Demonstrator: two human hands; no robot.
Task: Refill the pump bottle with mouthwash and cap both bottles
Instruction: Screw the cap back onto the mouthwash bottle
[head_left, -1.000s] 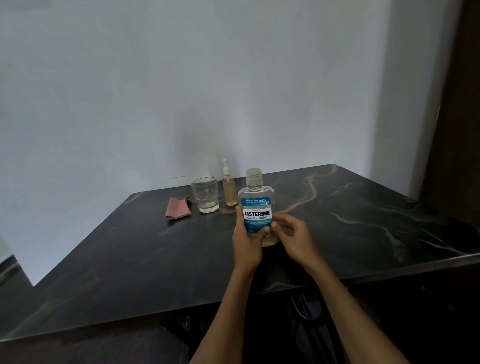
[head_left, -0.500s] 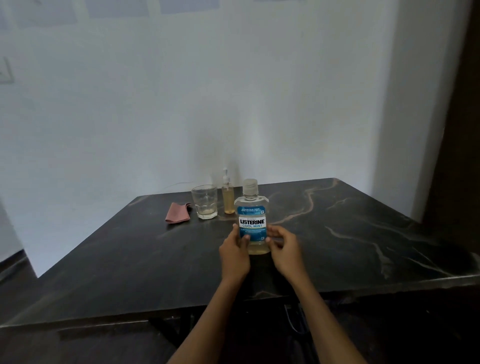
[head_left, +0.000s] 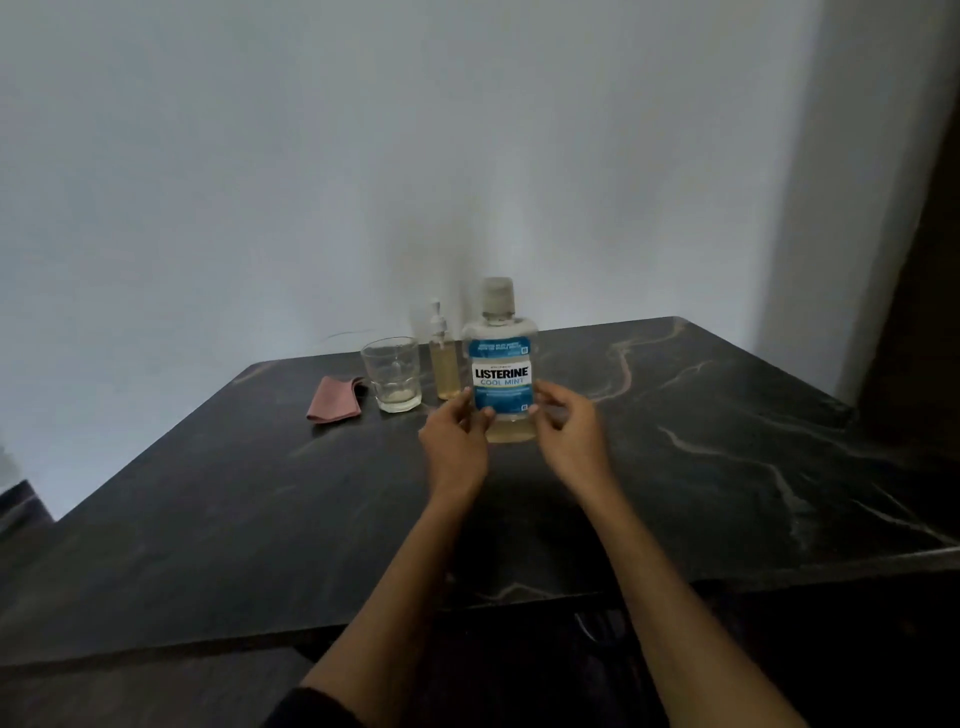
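Observation:
The clear mouthwash bottle (head_left: 500, 364), with a blue label and its cap on, stands upright on the dark marble table (head_left: 701, 441). It holds a little pale yellow liquid at the bottom. My left hand (head_left: 454, 441) and my right hand (head_left: 569, 431) flank its lower part. Their fingers are spread and loose, with the fingertips just at the bottle's sides. Behind and to the left of it stands the small pump bottle (head_left: 445, 358), filled with yellowish liquid and with its white pump head on.
A clear drinking glass (head_left: 392, 374) stands left of the pump bottle, and a folded pink cloth (head_left: 335, 399) lies further left. A white wall rises behind the table. The table's front edge runs under my forearms.
The mouthwash bottle has moved away from me and now stands on the table near the pump bottle. Both hands have loosened their grip on it and the fingers have spread.

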